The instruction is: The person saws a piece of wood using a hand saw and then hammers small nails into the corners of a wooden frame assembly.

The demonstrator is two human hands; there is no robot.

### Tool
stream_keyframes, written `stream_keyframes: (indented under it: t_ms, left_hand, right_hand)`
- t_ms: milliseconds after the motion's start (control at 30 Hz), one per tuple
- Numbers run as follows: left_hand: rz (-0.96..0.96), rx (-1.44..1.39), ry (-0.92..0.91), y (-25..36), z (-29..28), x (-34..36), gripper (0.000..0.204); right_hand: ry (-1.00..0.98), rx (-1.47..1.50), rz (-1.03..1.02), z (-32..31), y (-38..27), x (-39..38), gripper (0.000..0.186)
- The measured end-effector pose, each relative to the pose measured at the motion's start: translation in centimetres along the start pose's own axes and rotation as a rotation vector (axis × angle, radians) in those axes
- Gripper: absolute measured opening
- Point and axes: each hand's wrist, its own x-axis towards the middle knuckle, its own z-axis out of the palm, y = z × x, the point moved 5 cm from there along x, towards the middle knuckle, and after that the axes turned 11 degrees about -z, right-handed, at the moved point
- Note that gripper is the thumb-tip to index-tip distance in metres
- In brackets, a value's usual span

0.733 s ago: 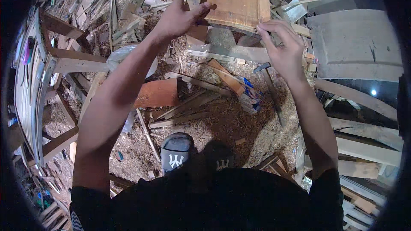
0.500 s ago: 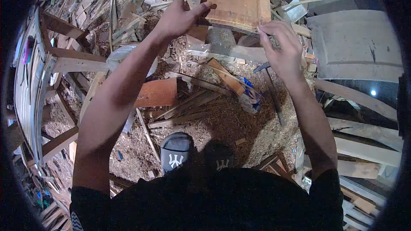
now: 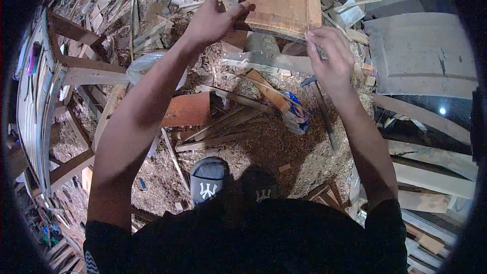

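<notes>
A brown wooden panel (image 3: 278,0) with a raised frame lies at the top middle, its near edge toward me. At its near left corner is my left hand (image 3: 213,20), thumb and fingers spread, with the thumb touching the wood. My right hand (image 3: 331,56) is at the near right corner, thumb and forefinger pinched together against the edge. Whatever sits between those fingertips is too small to make out. Below the right hand a hammer (image 3: 322,109) with a dark head lies on the sawdust, its head partly near my wrist.
An orange-brown board (image 3: 186,110), offcuts and a blue-and-white crumpled wrapper (image 3: 298,114) litter the floor before my sandals (image 3: 209,177). A wooden frame (image 3: 76,76) stands at left. A curved panel (image 3: 423,53) and slats (image 3: 436,177) fill the right. A clear plastic bag (image 3: 147,68) lies behind my left forearm.
My right hand has shifted very slightly, its fingers curling a little closer over the panel's corner. The left hand and the panel stay in place.
</notes>
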Motion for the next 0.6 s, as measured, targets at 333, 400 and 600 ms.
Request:
stream_keyframes:
  t_ms: [333,400,600]
  left_hand:
    - [0.002,-0.018,0.001,0.04,-0.14,-0.13,0.083]
    - [0.006,-0.016,-0.003,0.14,0.04,-0.14,0.085]
    - [-0.004,0.018,0.041,-0.44,0.11,0.49,0.087]
  right_hand:
    - [0.054,-0.035,-0.07,0.6,-0.15,-0.1,0.019]
    - [0.054,-0.047,-0.084,0.45,-0.05,-0.24,0.02]
    - [-0.05,-0.075,-0.044,0.34,0.37,-0.47,0.018]
